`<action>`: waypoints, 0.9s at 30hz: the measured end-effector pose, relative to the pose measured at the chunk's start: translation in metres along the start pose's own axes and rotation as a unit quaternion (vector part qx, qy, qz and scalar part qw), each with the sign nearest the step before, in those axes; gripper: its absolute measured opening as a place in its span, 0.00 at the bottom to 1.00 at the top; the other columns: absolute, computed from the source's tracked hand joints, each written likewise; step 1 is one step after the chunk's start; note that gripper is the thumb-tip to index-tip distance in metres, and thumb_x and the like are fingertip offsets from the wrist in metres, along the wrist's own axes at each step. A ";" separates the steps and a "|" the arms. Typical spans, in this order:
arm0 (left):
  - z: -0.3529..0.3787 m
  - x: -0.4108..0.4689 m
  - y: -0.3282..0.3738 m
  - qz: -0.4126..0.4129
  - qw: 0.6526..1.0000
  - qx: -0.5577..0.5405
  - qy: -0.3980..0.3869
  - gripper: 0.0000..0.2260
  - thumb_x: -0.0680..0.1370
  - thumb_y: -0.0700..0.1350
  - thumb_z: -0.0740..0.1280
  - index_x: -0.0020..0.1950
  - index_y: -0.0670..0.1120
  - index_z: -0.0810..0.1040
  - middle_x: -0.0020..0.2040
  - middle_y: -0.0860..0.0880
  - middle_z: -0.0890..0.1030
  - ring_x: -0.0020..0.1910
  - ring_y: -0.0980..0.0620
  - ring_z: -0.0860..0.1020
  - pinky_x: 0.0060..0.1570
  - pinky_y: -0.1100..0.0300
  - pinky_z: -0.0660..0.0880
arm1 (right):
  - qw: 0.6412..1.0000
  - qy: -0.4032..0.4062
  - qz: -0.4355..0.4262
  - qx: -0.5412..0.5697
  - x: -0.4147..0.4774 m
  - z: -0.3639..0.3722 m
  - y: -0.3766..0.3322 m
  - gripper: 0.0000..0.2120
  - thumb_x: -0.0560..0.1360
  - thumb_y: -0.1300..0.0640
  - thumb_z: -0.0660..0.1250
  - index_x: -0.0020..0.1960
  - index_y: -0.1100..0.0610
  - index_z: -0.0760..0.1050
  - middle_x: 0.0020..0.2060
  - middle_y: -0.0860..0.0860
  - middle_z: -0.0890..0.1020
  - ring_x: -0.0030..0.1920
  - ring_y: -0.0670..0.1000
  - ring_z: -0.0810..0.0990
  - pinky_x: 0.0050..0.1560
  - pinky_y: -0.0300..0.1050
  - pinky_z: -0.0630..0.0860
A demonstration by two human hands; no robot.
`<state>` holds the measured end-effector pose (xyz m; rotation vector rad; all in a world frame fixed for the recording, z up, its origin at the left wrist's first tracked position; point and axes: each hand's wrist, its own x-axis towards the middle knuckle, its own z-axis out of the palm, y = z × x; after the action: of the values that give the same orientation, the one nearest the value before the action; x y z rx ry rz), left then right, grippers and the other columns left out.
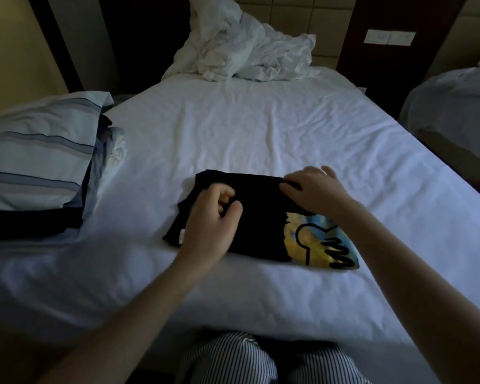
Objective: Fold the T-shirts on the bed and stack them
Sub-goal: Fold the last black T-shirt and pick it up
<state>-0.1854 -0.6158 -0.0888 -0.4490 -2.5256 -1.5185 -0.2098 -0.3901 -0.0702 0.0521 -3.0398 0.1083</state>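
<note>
Head-worn view, angled down, close over bed [233, 128]

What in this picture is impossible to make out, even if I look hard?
Head view only:
1. The whole print on the black T-shirt: part is folded under, part is covered by the right hand and wrist.
2. Whether the left hand pinches cloth: its curled fingers hide the contact.
3. How many garments the stack of folded clothes holds: it is dim and cut by the left edge.
4. The wall panel markings: too small.
</note>
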 end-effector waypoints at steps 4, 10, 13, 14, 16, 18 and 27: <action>0.004 -0.047 0.011 -0.396 0.831 -0.369 -0.129 0.08 0.78 0.44 0.65 0.41 0.42 0.72 0.37 0.44 0.72 0.33 0.49 0.73 0.32 0.56 0.75 | 0.998 0.007 -0.044 0.048 0.034 0.002 -0.019 0.24 0.79 0.41 0.54 0.70 0.53 0.66 0.68 0.52 0.72 0.67 0.54 0.69 0.63 0.49 0.63; 0.027 -0.045 0.013 -0.449 0.726 -0.514 -0.084 0.19 0.79 0.50 0.63 0.67 0.41 0.70 0.58 0.39 0.78 0.51 0.45 0.79 0.49 0.53 0.75 | 0.997 -0.034 0.066 0.034 0.042 0.066 -0.017 0.38 0.73 0.29 0.50 0.74 0.52 0.56 0.72 0.51 0.64 0.72 0.55 0.59 0.70 0.50 0.54; 0.058 -0.029 0.011 -0.436 0.749 -0.497 -0.038 0.19 0.78 0.52 0.66 0.64 0.43 0.73 0.56 0.41 0.81 0.52 0.43 0.80 0.49 0.51 0.78 | 0.999 -0.005 0.050 0.017 0.041 0.065 -0.019 0.33 0.75 0.31 0.50 0.70 0.50 0.64 0.67 0.50 0.69 0.67 0.55 0.65 0.66 0.49 0.60; 0.068 -0.023 0.013 -0.442 0.761 -0.476 -0.004 0.22 0.77 0.53 0.67 0.65 0.41 0.72 0.58 0.40 0.80 0.54 0.42 0.80 0.52 0.49 0.78 | 0.999 0.007 0.050 0.014 0.040 0.064 -0.019 0.31 0.75 0.31 0.50 0.68 0.51 0.66 0.65 0.51 0.71 0.65 0.55 0.68 0.64 0.49 0.62; 0.086 -0.015 0.018 -0.460 0.781 -0.415 0.076 0.29 0.75 0.53 0.69 0.68 0.37 0.66 0.62 0.39 0.75 0.59 0.41 0.77 0.58 0.52 0.75 | 0.997 0.048 0.052 0.004 0.035 0.065 -0.023 0.28 0.76 0.33 0.51 0.62 0.53 0.70 0.57 0.52 0.77 0.56 0.56 0.74 0.57 0.48 0.66; 0.096 -0.015 0.029 -0.438 0.808 -0.357 0.167 0.28 0.78 0.48 0.66 0.70 0.35 0.61 0.66 0.38 0.71 0.63 0.41 0.73 0.58 0.58 0.71 | 0.995 0.079 0.061 0.012 0.026 0.064 -0.028 0.24 0.76 0.35 0.53 0.52 0.55 0.71 0.44 0.51 0.79 0.46 0.55 0.77 0.46 0.46 0.66; 0.068 -0.031 0.025 -0.343 0.892 -0.263 0.131 0.23 0.81 0.45 0.61 0.71 0.34 0.59 0.70 0.38 0.66 0.69 0.43 0.67 0.65 0.58 0.65 | 0.956 0.070 0.238 0.157 -0.025 0.041 -0.033 0.24 0.77 0.36 0.55 0.42 0.58 0.71 0.36 0.53 0.77 0.36 0.54 0.75 0.34 0.45 0.68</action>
<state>-0.1466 -0.5503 -0.1093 0.6456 -2.1180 -2.3168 -0.1880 -0.4251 -0.1110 -0.6365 -2.7951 0.6001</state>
